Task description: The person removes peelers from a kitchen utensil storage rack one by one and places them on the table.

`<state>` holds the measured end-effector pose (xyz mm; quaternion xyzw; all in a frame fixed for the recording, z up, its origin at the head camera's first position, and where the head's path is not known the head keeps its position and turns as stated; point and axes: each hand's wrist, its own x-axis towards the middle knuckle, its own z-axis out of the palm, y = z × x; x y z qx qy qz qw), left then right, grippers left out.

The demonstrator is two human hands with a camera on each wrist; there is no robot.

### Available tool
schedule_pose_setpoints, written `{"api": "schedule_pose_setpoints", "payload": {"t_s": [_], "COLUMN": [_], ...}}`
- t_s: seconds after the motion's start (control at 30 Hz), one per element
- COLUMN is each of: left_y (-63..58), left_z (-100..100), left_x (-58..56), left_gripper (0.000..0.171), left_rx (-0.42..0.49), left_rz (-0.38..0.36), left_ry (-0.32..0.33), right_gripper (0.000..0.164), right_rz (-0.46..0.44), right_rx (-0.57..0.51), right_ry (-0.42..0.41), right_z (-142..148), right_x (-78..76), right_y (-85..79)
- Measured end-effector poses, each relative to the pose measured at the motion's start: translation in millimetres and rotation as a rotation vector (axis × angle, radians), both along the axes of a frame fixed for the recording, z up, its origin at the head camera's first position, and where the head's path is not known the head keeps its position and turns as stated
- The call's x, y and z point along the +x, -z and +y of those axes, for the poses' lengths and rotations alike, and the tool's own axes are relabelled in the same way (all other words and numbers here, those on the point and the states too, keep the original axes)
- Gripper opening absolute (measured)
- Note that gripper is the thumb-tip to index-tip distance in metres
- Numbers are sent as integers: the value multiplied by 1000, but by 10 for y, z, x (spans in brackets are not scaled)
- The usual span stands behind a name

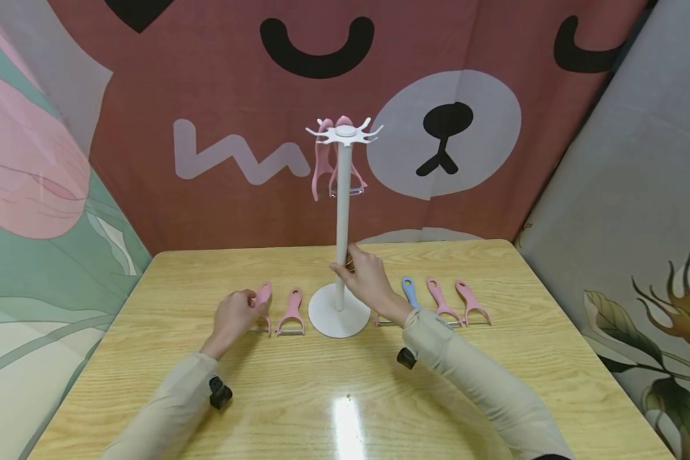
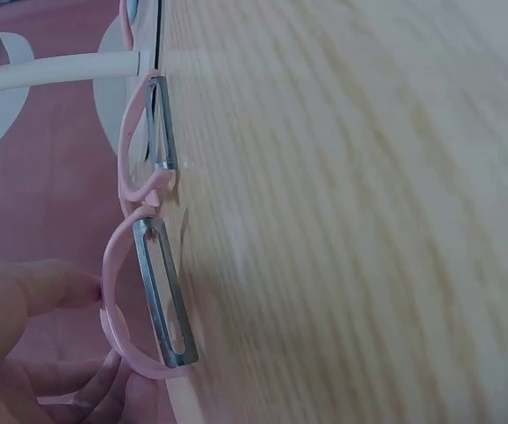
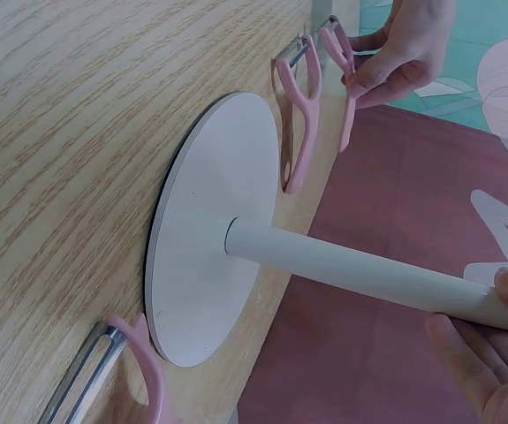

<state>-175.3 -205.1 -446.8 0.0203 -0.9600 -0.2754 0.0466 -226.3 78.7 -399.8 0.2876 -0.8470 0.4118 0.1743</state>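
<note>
In the head view my left hand [image 1: 236, 314] pinches the handle of a pink peeler [image 1: 264, 292] at the left of the row. The left wrist view shows that peeler's metal blade [image 2: 166, 291] close to the table. Beside it lies another pink peeler [image 1: 292, 312]. My right hand [image 1: 369, 278] grips the white pole [image 1: 342, 217] of an upright stand with a round base [image 1: 339, 322]. Two pink peelers [image 1: 322, 160] hang from the hooks [image 1: 345, 132] at its top, partly behind the pole.
Right of the stand lie a blue peeler [image 1: 409, 291], pink peelers [image 1: 435, 292] [image 1: 467, 297] and one mostly hidden under my right wrist. The wooden table [image 1: 299, 396] ends at a patterned cloth [image 1: 236, 211] behind; more cloth hangs at both sides.
</note>
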Motion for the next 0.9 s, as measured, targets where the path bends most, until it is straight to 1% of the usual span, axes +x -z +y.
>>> {"api": "schedule_pose_setpoints", "payload": {"t_s": [0.2, 0.3, 0.53, 0.73, 0.9], "left_y": [28, 37, 59, 104, 116], "left_z": [15, 18, 32, 31, 33], "left_x": [-28, -37, -64, -84, -88], "left_gripper": [41, 40, 38, 40, 39], "left_rx": [-19, -23, -30, -42, -29], "left_rz": [-54, -65, -69, -51, -54], "left_ry": [-16, -24, -41, -34, -25], "right_gripper": [21, 21, 22, 22, 22], "right_rz": [-7, -7, -6, -18, -18], "right_rx": [0, -2, 7, 15, 18], "right_ry": [7, 4, 3, 8, 14], "right_z": [2, 3, -4, -2, 0], "right_x": [6, 8, 11, 8, 4], "right_y": [1, -1, -21, -15, -5]}}
